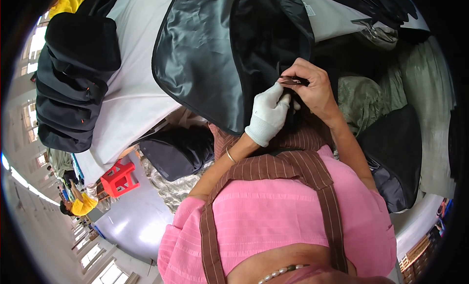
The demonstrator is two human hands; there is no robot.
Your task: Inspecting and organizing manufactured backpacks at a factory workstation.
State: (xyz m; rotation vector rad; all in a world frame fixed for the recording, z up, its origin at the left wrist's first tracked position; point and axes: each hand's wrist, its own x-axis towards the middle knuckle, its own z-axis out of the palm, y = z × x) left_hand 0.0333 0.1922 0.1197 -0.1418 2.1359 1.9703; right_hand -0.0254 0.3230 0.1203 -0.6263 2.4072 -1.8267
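Note:
An unfolded black bag (198,59) with a glossy grey-black lining and dark piped edges spreads in front of me, its lower part hanging toward my lap. My left hand (268,110), in a white knit glove, pinches black fabric at the bag's near right edge. Close against its fingertips, my bare right hand (312,86) grips small dark thread snips (294,81), with the blades pointing left at the pinched spot. Whatever lies right between the fingertips is too small to make out.
Stacked black bags (75,84) stand on the white-covered table (139,54) at left. More dark bags (178,149) (395,157) lie low on both sides of me. Grey-green crumpled sheeting (364,101) is at right. A red stool (119,179) and a person in yellow (84,204) are farther left.

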